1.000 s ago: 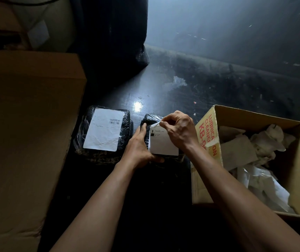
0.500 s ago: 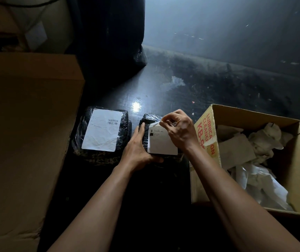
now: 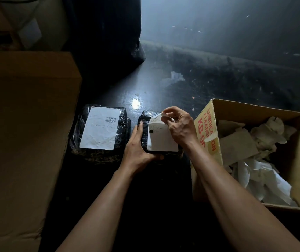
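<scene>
A small black plastic-wrapped parcel (image 3: 145, 117) lies on the dark floor in the middle. On its top is a white label (image 3: 161, 140). My left hand (image 3: 138, 148) grips the parcel's left side and near edge, thumb under the front. My right hand (image 3: 179, 127) pinches the label's far corner, which is lifted and curled off the wrap. A larger black wrapped parcel (image 3: 100, 155) with a flat white barcode label (image 3: 100, 130) lies just to the left, untouched.
A big closed cardboard box (image 3: 22, 133) fills the left side. An open cardboard box (image 3: 205, 128) with red lettering, holding crumpled white paper (image 3: 265, 180), stands at the right against my right forearm. A black bag (image 3: 107, 42) stands behind. Scraps litter the floor beyond.
My right hand has pulled the label's far corner up and back, so more of it is peeled from the small parcel. My left hand keeps its grip.
</scene>
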Available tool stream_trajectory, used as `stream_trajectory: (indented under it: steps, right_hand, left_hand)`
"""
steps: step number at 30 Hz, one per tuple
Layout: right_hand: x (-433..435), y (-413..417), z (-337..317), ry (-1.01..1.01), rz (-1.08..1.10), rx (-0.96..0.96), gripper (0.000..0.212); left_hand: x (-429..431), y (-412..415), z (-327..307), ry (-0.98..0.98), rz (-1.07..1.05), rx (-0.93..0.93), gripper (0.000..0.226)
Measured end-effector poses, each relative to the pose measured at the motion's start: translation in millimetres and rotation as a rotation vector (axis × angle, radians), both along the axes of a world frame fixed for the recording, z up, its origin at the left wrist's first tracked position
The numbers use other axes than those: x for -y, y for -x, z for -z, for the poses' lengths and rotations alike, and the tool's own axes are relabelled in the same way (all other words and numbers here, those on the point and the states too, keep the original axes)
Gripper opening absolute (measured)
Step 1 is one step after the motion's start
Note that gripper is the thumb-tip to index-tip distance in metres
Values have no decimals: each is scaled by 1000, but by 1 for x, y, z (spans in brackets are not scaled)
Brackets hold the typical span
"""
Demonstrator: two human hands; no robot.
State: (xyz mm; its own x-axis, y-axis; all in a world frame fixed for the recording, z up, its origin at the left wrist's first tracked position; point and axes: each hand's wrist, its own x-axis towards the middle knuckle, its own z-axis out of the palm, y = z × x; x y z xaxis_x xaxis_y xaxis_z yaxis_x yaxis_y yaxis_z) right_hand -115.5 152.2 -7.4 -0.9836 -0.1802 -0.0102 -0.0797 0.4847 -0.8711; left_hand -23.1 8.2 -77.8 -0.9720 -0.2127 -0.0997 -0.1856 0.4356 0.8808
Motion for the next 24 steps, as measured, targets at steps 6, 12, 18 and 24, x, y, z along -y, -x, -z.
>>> stream_trajectory:
  steps: [6,12,18,24]
  right_hand:
    - [3,-3,1,15,5,-65,15]
    - [3,-11,-1,-37,19,-111,12]
    - [3,-16,-4,-48,15,-111,15]
    - [2,-20,-10,-29,21,-116,13]
  left_hand:
    - [1,3,-4,9,-4,39,140]
    - [2,3,-6,9,-2,69,143]
    - [2,5,-10,9,5,82,141]
    - [3,5,-15,-4,2,106,142]
